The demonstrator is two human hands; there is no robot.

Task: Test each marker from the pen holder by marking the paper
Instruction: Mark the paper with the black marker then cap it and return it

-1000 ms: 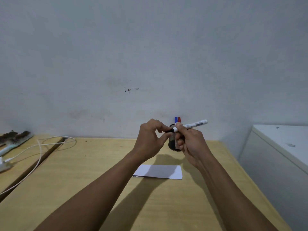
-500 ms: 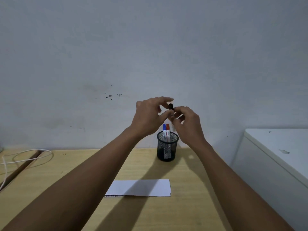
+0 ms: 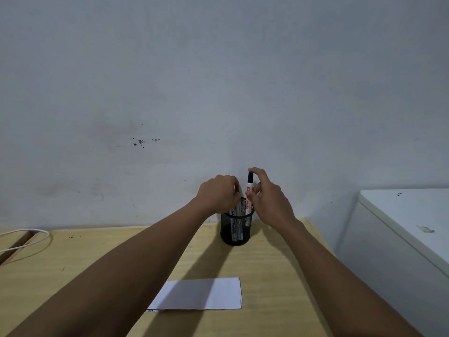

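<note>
Capped black marker (image 3: 249, 190) now lowered upright into mesh pen holder (image 3: 235, 229), right hand (image 3: 268, 203) pinching it; left hand (image 3: 218, 197) at holder rim, grip unclear. Paper (image 3: 201, 296) lies nearer than holder. Likely next marker follows.

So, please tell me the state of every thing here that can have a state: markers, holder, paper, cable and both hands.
Black-capped marker: capped, upright, lower end in the holder, pinched by the right hand.
Other markers: standing in the holder, tops hidden by the left hand.
Pen holder: upright on the table.
Paper: flat on the table, no marks visible on its face.
Right hand: holding the marker.
Left hand: at the holder rim, grip unclear.
White cable: loose.
</note>
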